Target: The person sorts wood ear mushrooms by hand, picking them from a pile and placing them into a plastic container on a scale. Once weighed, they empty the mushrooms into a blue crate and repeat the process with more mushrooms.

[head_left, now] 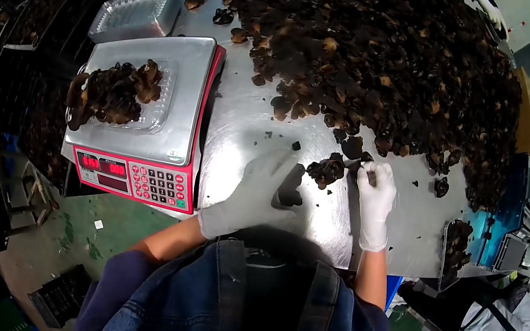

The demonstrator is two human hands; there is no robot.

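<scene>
My left hand (pixel 252 195), in a white glove and slightly blurred, reaches over the metal table with its fingers apart. Beside its fingers is a flat dark fungus piece (pixel 291 186). White-gloved too, my right hand (pixel 376 196) has thumb and fingers pinched at a small dark piece (pixel 366 157). A dark fungus clump (pixel 326 171) lies between the hands. On the red-edged scale (pixel 177 143), left of my hands, a clear plastic tray (pixel 159 111) holds brown fungus (pixel 114 93). Beyond the hands spreads a big heap of dark fungus (pixel 382 65).
Stacked clear trays (pixel 136 12) stand behind the scale. Black racks (pixel 45 6) are at the left. A wooden board (pixel 528 120) and a blue container (pixel 488 237) border the right side. Part of another person's gloved hand (pixel 491 8) shows at the far edge.
</scene>
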